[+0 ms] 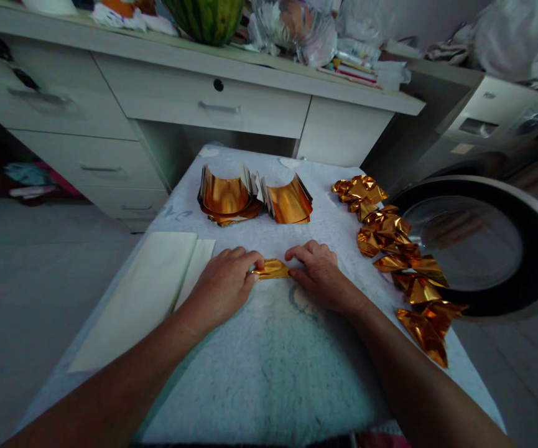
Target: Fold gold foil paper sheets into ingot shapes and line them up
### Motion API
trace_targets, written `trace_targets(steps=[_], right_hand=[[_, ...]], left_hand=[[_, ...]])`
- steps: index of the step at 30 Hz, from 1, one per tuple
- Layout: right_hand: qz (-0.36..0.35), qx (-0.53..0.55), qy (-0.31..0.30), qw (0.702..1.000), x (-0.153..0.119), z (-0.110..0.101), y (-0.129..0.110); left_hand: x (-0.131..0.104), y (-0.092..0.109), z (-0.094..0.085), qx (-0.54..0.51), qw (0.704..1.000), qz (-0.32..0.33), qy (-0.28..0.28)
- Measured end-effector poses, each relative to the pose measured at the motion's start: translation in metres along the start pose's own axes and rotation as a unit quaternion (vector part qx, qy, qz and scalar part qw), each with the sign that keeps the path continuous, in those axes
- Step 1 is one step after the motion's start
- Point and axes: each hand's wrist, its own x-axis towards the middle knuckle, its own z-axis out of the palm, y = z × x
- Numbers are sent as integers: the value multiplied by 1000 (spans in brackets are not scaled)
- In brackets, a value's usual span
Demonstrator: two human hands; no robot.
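Observation:
A small folded piece of gold foil paper (272,269) lies flat on the cloth-covered table between my hands. My left hand (226,279) pinches its left end between thumb and fingers. At its right end, my right hand (318,274) has thumb and bent fingers closed around the tip; the exact contact is partly hidden. Beyond my hands stand two curved stacks of gold foil sheets, a left stack (226,194) and a right stack (289,200). Several folded gold foil pieces (383,230) lie in a row along the table's right side.
White folded paper (142,292) lies on the table (259,373) at the left. Behind stands a white desk (175,93) with drawers, a watermelon (206,18) on top. At the right, an open washing machine door (478,242) reaches close to the table's edge.

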Motion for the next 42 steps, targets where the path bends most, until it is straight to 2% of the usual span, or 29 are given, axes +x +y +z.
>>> trace_targets(steps=[11,19,27,42], right_hand=[[-35,16,2,999,-2,-1,5],[-143,68,25,987,-6,3,-1],[-151,75,46,985,-3,8,-1],[-151,182,96,967,-4,6,-1]], left_hand=[[-2,2,-1,11,1000,8,-1],[-2,3,-2,16,1000,15,-5],[-6,4,-2,10,1000,22,9],[-6,9,-5,-141,988,-7,61]])
